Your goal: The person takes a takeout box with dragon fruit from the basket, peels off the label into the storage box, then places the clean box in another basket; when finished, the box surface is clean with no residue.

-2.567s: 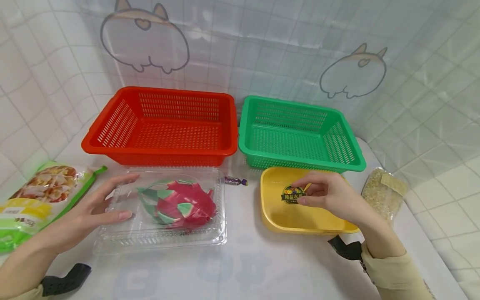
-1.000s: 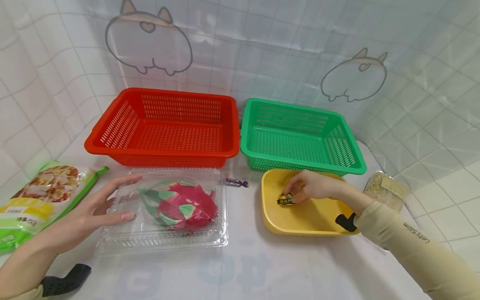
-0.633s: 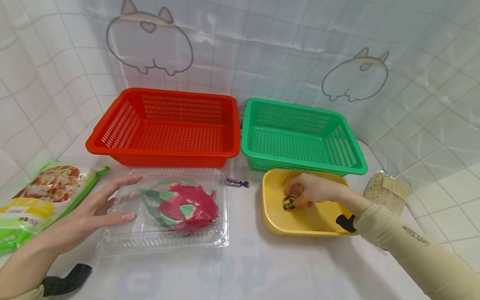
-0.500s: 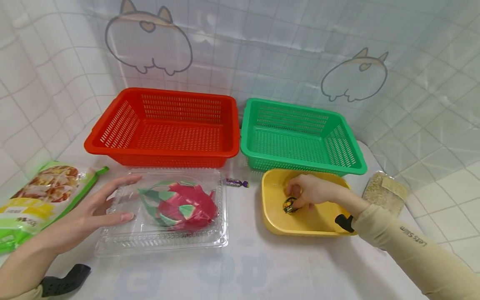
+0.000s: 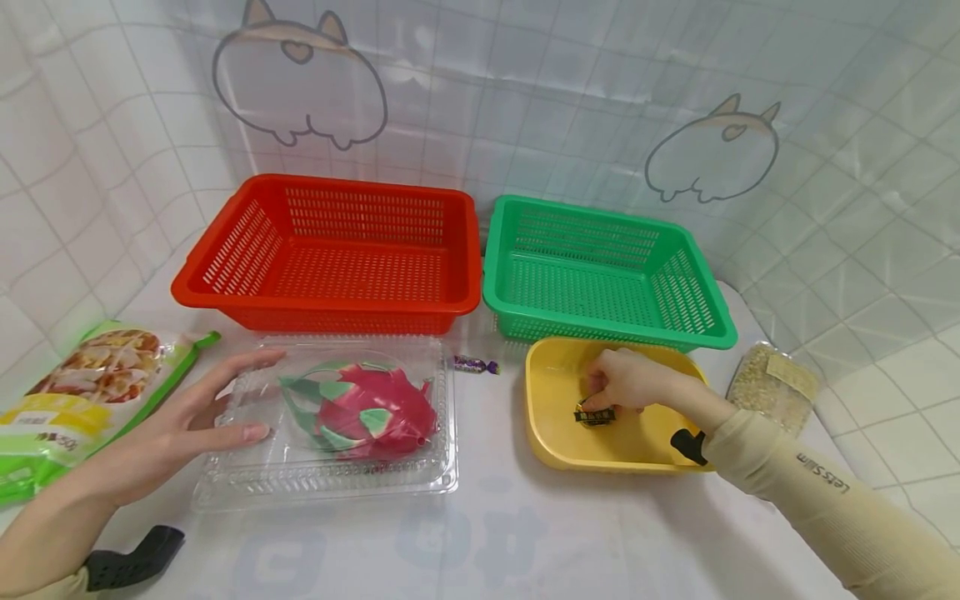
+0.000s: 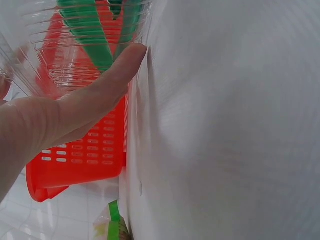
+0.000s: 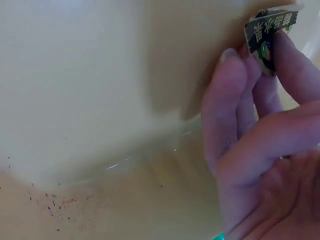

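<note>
Pinching a black-and-gold printed label in the fingers of the right hand, down inside the yellow basin, a bit left of its middle. Seen slightly bent in the right wrist view, with printed characters across the face and a fingertip pressed on it. Can't tell contact between label and basin floor. Spreading thumb and fingers of the left hand against a clear plastic clamshell, well left of the basin, at the end farthest from it. Touching only there, no curl round it. Showing a pink-and-green dragon fruit through the clear plastic, toward the basin end. Note a purple wrapped candy just left of the basin's back-left corner. Note also a green basket right behind the basin, a red basket behind and to its left. Got a green-edged food bag far left of the basin, a clear bag of grain near its right end. Crossing the basin's right side with a tan sleeve. All on a white counter, extending in front of the basin.
</note>
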Action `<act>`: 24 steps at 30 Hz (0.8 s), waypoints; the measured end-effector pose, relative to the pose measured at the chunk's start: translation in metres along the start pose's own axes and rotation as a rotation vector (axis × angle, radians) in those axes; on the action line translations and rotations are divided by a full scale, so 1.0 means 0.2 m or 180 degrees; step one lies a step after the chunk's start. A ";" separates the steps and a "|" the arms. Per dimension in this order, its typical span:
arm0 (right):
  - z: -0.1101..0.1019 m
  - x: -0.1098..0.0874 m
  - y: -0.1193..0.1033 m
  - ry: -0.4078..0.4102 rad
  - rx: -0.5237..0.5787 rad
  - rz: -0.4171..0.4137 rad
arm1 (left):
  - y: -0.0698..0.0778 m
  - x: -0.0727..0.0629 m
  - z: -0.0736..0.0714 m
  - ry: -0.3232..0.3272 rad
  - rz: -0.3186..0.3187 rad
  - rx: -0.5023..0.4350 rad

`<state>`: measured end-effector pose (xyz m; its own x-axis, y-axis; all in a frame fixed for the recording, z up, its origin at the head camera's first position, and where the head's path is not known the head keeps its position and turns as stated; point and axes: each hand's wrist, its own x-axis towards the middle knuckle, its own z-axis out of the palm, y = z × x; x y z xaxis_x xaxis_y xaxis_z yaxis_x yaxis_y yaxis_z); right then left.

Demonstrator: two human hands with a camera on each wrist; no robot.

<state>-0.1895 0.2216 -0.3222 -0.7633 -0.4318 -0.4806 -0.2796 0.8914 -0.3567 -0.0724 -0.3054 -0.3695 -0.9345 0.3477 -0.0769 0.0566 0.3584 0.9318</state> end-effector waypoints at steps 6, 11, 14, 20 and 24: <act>0.00 -0.01 0.01 0.0085 -0.0217 0.0078 | 0.01 -0.01 0.01 0.0013 0.0026 0.0039; 0.00 -0.01 0.02 0.0026 -0.0208 0.0110 | 0.00 0.00 0.01 0.0021 0.0016 0.0033; 0.00 -0.03 0.02 -0.0005 -0.0210 0.0129 | -0.01 0.00 0.00 0.0021 0.0010 0.0047; 0.00 -0.06 0.02 -0.0156 -0.0232 0.0081 | 0.00 0.00 0.00 0.0030 -0.0008 0.0122; 0.00 -0.06 0.01 -0.0247 -0.0269 0.0082 | 0.00 0.00 0.00 0.0000 -0.0043 0.0090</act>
<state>-0.1807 0.2286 -0.3178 -0.7244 -0.4150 -0.5504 -0.3111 0.9094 -0.2761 -0.0721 -0.3052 -0.3690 -0.9352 0.3426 -0.0893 0.0541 0.3875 0.9203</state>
